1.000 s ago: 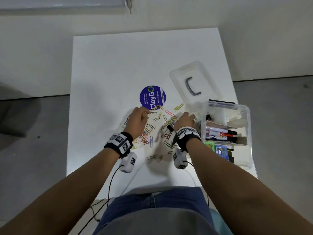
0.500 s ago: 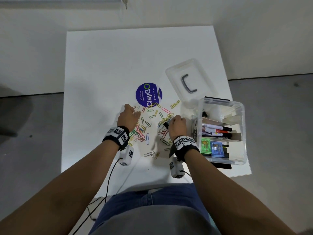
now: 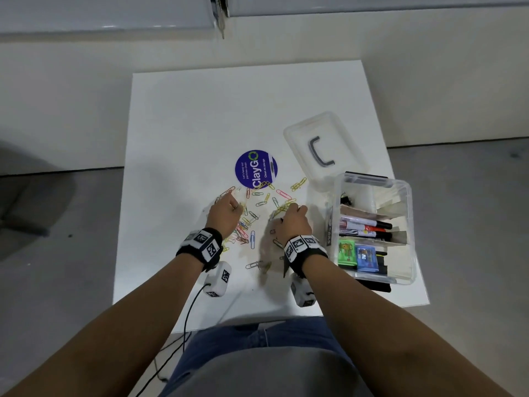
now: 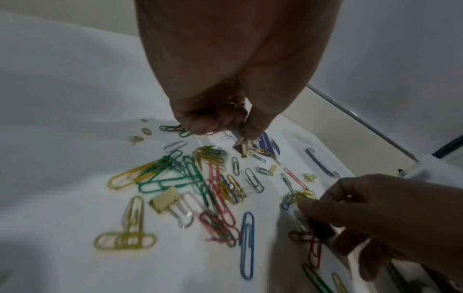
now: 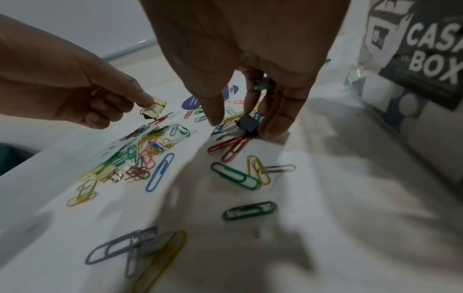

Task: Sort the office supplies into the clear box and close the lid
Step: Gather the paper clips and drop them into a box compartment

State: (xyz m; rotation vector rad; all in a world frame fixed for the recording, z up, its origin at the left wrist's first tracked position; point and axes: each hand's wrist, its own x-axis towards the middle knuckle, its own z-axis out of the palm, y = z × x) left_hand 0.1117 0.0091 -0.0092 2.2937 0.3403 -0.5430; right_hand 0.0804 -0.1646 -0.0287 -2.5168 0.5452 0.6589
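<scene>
Several coloured paper clips [image 3: 252,239] lie scattered on the white table [image 3: 186,124]. My left hand [image 3: 234,204] hovers over the pile's left side and pinches a gold binder clip [image 4: 242,147] just above the table; that gold binder clip [image 5: 154,110] also shows in the right wrist view. My right hand [image 5: 240,123] reaches down by the box, its fingers curled round a black binder clip [image 5: 247,124] that touches the table. The clear box [image 3: 412,224] stands at the right, holding markers [image 3: 366,224] and small packs. Its lid [image 3: 323,147] lies behind it.
A round purple sticker [image 3: 255,169] lies beyond the clips. A second gold binder clip [image 4: 166,202] sits among the clips near me. The box's black label [image 5: 431,49] is close to the right of my right hand. Bare table stretches at the back and left.
My left hand has shifted a little left over the pile and now holds the gold binder clip clear of the table. My right hand has stayed by the box.
</scene>
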